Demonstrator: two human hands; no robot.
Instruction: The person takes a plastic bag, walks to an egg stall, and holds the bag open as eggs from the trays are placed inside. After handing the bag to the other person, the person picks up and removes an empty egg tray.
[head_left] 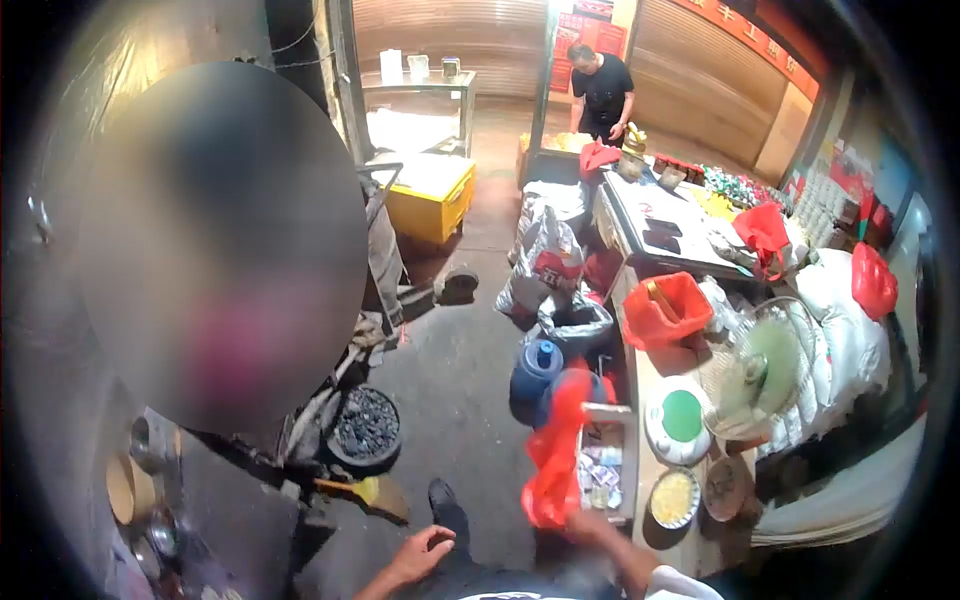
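Right hand (590, 530): blurred; appears closed around the lower end of a red bag (552, 475), though separate fingers cannot be made out. Left hand (425, 555): loosely curled, a gap between thumb and fingers, nothing in it; over the floor, well apart from the bag.

Red bag: limp, its upper part rising beside the drawer (608, 411), which stands out from the left edge of the worktop (655, 545). Loose banknotes (600, 478) lie in the drawer. Near the same worktop edge: a bowl (654, 508) of yellow food and, beyond it, a scale (682, 415) with a green pan. Water jug (537, 372) on the floor, past the drawer.

Risks (judgement): bag could snag on the drawer's rim and tear if pulled hard. A trailing fold could drag notes out, as they lie loose. A wide swing of the right forearm could knock the bowl, given how near the edge it sits. One-handed hold on thin plastic: bag could slip if the grip is slight.
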